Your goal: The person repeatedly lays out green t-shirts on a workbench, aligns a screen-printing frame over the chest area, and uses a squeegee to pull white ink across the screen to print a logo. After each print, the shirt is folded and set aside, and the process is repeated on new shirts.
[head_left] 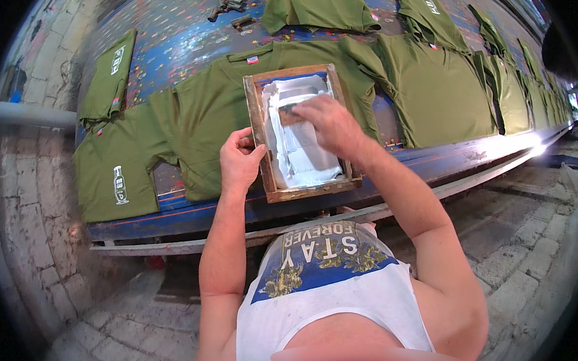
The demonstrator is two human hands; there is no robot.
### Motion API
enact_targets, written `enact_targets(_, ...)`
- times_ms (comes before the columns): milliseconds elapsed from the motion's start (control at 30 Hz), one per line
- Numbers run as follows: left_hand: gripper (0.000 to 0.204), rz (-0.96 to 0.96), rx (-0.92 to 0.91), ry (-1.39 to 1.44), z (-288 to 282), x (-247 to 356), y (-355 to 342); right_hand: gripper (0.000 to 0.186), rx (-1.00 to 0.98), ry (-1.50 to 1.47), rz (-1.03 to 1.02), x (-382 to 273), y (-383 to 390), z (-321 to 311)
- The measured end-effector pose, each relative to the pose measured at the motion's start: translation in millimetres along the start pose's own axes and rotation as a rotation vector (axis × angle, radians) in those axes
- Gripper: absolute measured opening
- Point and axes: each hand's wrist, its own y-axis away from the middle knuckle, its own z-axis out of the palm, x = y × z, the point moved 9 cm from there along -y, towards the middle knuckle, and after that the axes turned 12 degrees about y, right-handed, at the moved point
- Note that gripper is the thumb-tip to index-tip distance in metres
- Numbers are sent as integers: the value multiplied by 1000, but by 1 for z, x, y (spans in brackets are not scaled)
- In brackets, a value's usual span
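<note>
A wooden printing screen frame (262, 154) lies on an olive green T-shirt (207, 120), its mesh (297, 156) smeared with white ink. My left hand (239, 163) pinches the frame's left side rail between thumb and fingers. Inside the frame, my right hand (331, 125) is closed around a small squeegee (288, 118) with a brown wooden handle, which sits toward the far half of the mesh. The squeegee's blade is mostly hidden by the hand and ink.
More olive T-shirts lie along the paint-spattered blue table; the shirt at the left (116, 171) carries a white print, and a plain shirt (444, 94) lies to the right. Small dark cylindrical pieces (227, 4) sit at the far side. A metal rail (392, 215) runs along the near edge.
</note>
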Motion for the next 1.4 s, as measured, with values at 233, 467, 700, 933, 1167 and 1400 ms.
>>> enact_targets(233,55,-10,10,40,-1,-4,1,43,-56,14,-17,32,-53,-1)
enact_targets(467,52,-67,-9,108,1,-5,2,49,-196,-57,-83,-16,11,-9)
enact_targets(700,52,-70,-36,138,2,-1,3,45,-370,-211,-92,-64,54,-34)
enact_targets(933,51,-47,-13,75,-1,-6,2,37,-307,-199,-57,20,-36,-15)
enact_targets(1167,50,-40,-6,74,0,-5,4,43,-180,-96,-45,16,-30,-8)
enact_targets(1400,50,-46,-30,107,0,-4,3,47,-310,-144,-76,-58,52,-31)
